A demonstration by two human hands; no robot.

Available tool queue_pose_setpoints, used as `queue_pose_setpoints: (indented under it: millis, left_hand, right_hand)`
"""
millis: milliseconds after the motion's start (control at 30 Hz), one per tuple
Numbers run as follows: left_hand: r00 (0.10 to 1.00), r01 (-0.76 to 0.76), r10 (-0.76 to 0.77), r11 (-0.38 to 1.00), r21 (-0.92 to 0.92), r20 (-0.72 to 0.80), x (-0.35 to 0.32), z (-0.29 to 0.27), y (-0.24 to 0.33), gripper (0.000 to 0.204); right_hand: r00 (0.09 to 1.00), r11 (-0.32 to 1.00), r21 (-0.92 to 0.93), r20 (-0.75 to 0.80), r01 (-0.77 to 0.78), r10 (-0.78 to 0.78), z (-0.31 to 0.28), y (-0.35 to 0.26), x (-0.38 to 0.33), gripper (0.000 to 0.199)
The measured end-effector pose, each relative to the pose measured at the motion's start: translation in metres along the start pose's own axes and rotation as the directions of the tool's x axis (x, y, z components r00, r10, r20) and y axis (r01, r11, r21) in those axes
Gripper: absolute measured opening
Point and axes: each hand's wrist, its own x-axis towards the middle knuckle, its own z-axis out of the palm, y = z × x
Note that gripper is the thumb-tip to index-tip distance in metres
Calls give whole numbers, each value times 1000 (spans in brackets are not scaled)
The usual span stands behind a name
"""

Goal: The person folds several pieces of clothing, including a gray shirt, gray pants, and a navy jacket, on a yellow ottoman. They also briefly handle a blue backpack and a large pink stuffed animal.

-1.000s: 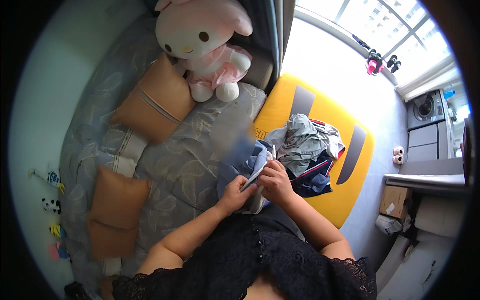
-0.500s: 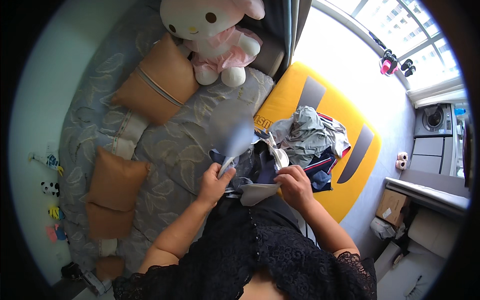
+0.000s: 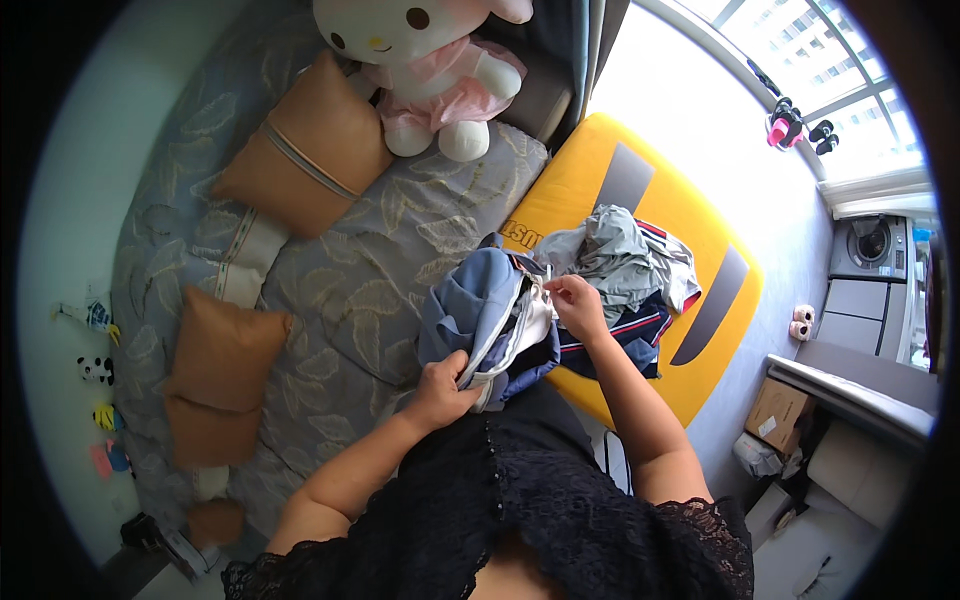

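A blue jacket with white edging point(image 3: 470, 300) is bunched up in front of my body, spread between both hands. My left hand point(image 3: 447, 387) is closed on its near edge, fingers wrapped round the white trim. At its right side my right hand point(image 3: 580, 305) pinches the white edge near the top. Folds hide the jacket's inside and most of its far end. Just beyond my right hand lies a heap of grey clothes point(image 3: 615, 260), with a navy garment with red and white stripes point(image 3: 630, 335) under it.
The heap rests on a yellow padded seat point(image 3: 580, 165). To the left is a bed with a grey leaf-patterned cover point(image 3: 350, 290), bearing brown cushions point(image 3: 310, 145) and a large plush toy point(image 3: 445, 90). A washing machine point(image 3: 868, 245) and a cardboard box point(image 3: 780, 412) stand at right.
My right hand has moved up and away from my body along the white edge. The left hand has moved slightly right and nearer my body. The jacket now shows more blue cloth.
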Motion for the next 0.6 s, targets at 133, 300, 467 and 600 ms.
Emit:
queue_pose_setpoints:
  millis: [133, 300, 467, 600]
  left_hand:
    - [999, -4, 1, 998, 56, 53, -8, -8, 4, 25]
    - [997, -34, 38, 998, -60, 63, -18, -6, 5, 26]
    - [998, 1, -6, 997, -78, -60, -27, -10, -8, 25]
    - [985, 61, -87, 982, -177, -148, -33, -15, -26, 25]
  right_hand:
    - [982, 998, -57, 186, -30, 40, 38, 24, 27, 17]
    - [867, 765, -593, 215, -250, 450, 67, 63, 63, 24]
    - [739, 831, -316, 384, -458, 553, 62, 51, 68, 27]
    - [686, 875, -392, 556, -283, 470, 44, 12, 53, 26]
